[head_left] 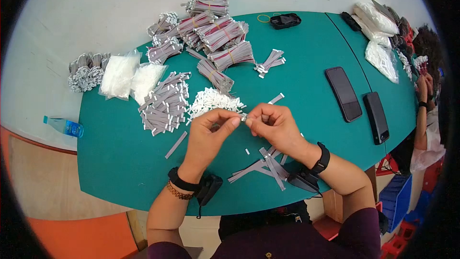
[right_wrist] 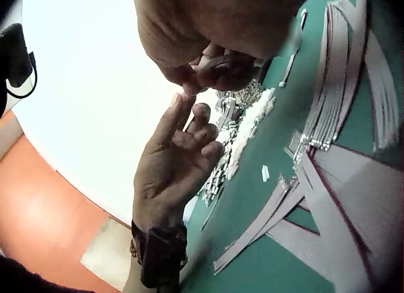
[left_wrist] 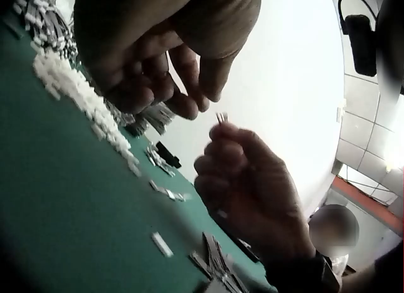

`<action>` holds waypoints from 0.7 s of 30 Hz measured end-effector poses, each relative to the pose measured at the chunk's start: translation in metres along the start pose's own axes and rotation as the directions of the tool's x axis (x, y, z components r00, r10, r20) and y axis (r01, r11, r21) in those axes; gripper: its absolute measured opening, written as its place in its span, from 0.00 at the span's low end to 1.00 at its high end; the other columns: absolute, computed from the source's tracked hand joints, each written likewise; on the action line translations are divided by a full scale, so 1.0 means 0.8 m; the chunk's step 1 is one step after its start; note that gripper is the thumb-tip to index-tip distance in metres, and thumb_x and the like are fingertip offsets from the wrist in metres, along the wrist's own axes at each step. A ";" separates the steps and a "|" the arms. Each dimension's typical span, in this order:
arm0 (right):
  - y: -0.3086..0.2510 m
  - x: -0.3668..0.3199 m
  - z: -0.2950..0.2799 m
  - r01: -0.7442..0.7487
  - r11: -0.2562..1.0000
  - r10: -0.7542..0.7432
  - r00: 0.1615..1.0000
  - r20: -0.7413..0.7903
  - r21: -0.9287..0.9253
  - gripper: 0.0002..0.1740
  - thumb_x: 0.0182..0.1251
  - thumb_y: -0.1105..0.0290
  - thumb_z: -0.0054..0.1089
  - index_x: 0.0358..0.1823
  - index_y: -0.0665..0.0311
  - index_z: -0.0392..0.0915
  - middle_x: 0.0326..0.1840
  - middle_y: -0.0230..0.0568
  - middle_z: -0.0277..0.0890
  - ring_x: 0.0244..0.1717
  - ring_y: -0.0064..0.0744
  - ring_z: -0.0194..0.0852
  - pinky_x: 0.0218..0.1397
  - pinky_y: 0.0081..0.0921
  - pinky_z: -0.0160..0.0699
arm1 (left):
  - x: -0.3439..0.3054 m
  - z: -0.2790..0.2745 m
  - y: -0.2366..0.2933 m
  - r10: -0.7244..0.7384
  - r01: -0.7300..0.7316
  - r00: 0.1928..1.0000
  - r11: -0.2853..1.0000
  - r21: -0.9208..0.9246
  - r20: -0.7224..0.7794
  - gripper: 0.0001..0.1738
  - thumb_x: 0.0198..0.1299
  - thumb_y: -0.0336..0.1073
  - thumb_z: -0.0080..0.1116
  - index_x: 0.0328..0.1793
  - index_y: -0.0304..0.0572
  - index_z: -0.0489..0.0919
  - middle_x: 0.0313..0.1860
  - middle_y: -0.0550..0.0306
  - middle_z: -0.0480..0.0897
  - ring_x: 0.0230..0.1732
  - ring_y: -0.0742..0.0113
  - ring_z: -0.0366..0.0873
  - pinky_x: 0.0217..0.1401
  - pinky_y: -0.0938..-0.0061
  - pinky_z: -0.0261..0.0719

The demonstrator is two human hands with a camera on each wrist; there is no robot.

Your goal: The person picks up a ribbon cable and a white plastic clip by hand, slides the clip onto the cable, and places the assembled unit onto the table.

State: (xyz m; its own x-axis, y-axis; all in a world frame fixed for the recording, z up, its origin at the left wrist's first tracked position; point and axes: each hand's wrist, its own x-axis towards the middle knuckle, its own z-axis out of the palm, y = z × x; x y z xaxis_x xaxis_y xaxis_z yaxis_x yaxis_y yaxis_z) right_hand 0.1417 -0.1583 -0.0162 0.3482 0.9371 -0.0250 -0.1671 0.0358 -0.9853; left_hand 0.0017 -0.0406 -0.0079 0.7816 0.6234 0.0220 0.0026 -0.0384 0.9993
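Observation:
Both hands meet fingertip to fingertip above the green table, in front of a heap of small white connector housings (head_left: 213, 101). My left hand (head_left: 206, 136) pinches a small white connector housing (head_left: 243, 118) between thumb and forefinger, mostly covered by the fingertips. My right hand (head_left: 278, 127) faces it with thumb pressed to curled forefinger. Thin bare wire ends (left_wrist: 222, 118) poke up from the right fingertips in the left wrist view, close below the left fingers; the rest of that ribbon cable is hidden in the hand. Loose grey ribbon cables (right_wrist: 328, 72) lie beneath the right wrist.
Grey cables with white ends (head_left: 165, 103) lie left of the heap. Banded cable bundles (head_left: 223, 33) are stacked behind, beside clear bags (head_left: 120, 74). A phone (head_left: 343, 94) and a black device (head_left: 376, 117) lie to the right. Another person's arm (head_left: 421, 120) shows at far right.

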 end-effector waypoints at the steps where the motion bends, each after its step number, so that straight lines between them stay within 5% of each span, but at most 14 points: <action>1: -0.001 0.002 -0.003 0.015 1.000 -0.015 1.000 -0.020 -0.001 0.04 0.63 0.73 0.58 0.32 0.65 0.76 0.22 0.24 0.71 0.23 0.09 0.63 0.26 0.10 0.59 | 0.003 -0.003 0.004 0.003 -0.003 1.000 1.000 0.020 -0.009 0.08 0.58 0.34 0.62 0.41 0.39 0.81 0.30 0.66 0.80 0.29 0.83 0.71 0.31 0.88 0.64; 5: 0.001 0.008 -0.010 0.038 0.999 -0.036 0.997 -0.065 0.031 0.04 0.63 0.73 0.58 0.32 0.66 0.76 0.23 0.25 0.73 0.24 0.10 0.66 0.26 0.10 0.60 | 0.013 -0.042 -0.003 0.103 -0.074 0.994 0.832 0.550 -0.023 0.08 0.52 0.29 0.64 0.39 0.40 0.82 0.30 0.68 0.80 0.31 0.84 0.71 0.29 0.86 0.65; 6: 0.002 0.009 -0.011 0.034 0.998 -0.031 0.997 -0.068 0.046 0.04 0.63 0.73 0.58 0.32 0.66 0.76 0.23 0.26 0.73 0.24 0.10 0.67 0.26 0.10 0.60 | 0.010 -0.037 0.007 0.096 -0.100 0.995 0.779 0.619 0.040 0.09 0.46 0.27 0.65 0.37 0.43 0.83 0.28 0.65 0.79 0.31 0.77 0.73 0.31 0.81 0.68; 9: 0.002 0.007 -0.007 0.036 0.999 -0.034 0.998 -0.056 0.033 0.04 0.64 0.73 0.57 0.33 0.65 0.76 0.23 0.26 0.73 0.24 0.09 0.66 0.26 0.10 0.60 | 0.005 -0.022 -0.003 0.105 -0.374 0.894 0.709 0.597 0.436 0.10 0.46 0.28 0.65 0.37 0.46 0.81 0.29 0.58 0.78 0.35 0.60 0.75 0.38 0.70 0.72; 21: 0.004 0.005 -0.003 0.025 0.998 -0.023 1.000 -0.020 0.059 0.03 0.64 0.74 0.57 0.33 0.66 0.75 0.23 0.26 0.73 0.24 0.09 0.65 0.25 0.10 0.60 | -0.003 -0.004 -0.010 0.041 -0.425 0.836 0.679 0.598 0.548 0.08 0.46 0.30 0.65 0.34 0.46 0.81 0.31 0.59 0.76 0.37 0.62 0.74 0.38 0.70 0.74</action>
State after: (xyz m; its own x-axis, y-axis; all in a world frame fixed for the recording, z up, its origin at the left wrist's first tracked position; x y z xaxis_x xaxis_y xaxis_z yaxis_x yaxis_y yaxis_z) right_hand 0.1451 -0.1552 -0.0197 0.3706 0.9288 -0.0053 -0.2128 0.0793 -0.9739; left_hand -0.0020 -0.0396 -0.0162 0.9949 0.0918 0.0415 0.0428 -0.7582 0.6506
